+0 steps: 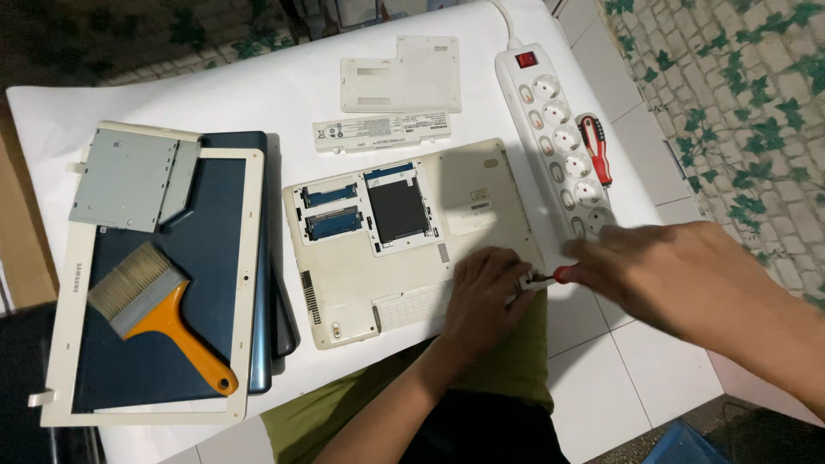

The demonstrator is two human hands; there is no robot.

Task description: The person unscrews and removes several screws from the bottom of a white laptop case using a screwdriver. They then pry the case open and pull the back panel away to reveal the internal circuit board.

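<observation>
While the left hand [483, 292] presses flat, fingers loose, on the upturned white laptop [404, 236] on the desk [258, 94], the right hand [666, 271] grasps a red-handled screwdriver [550, 276] at the laptop's near right corner.

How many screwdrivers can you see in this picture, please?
2: one red-handled screwdriver lies on the table beside the power strip; another is in the right hand.

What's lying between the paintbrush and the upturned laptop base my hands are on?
In the head view, between the brush and the laptop base lie the right rail of the white screen bezel and the edges of two dark panels stacked underneath it.
</observation>
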